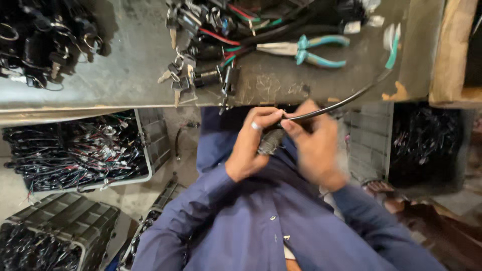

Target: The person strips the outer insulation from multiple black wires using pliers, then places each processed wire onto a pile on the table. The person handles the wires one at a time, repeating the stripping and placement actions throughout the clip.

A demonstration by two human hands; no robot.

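1. Below the tabletop edge, over the lap, both hands meet on one small part.
2. Left hand: fingers curled, clenched round a dark, stubby cylindrical part; thumb and forefinger close over its top end. A pale ring shows on one finger.
3. Right hand: motion-blurred; fingertips pinch the black cable just where it enters the cylindrical part. Exact grip on the cable cannot be resolved through the blur.
4. Black cable: runs from the pinch point up and to the right in a shallow arc, crossing the tabletop edge and ending near a white-and-green strip.
5. On the tabletop, beyond the hands: pliers with teal handles, lying flat, jaws pointing left; beside them a tangle of coloured wires and black leads; a cluster of keys and small lock parts near the edge.
6. Far left of the tabletop: a dark heap of key switches and rings.
7. Floor, left of the lap: a grey crate full of wire harnesses; nearer, a dark crate, also holding black wiring.
8. Person wears a blue button shirt.
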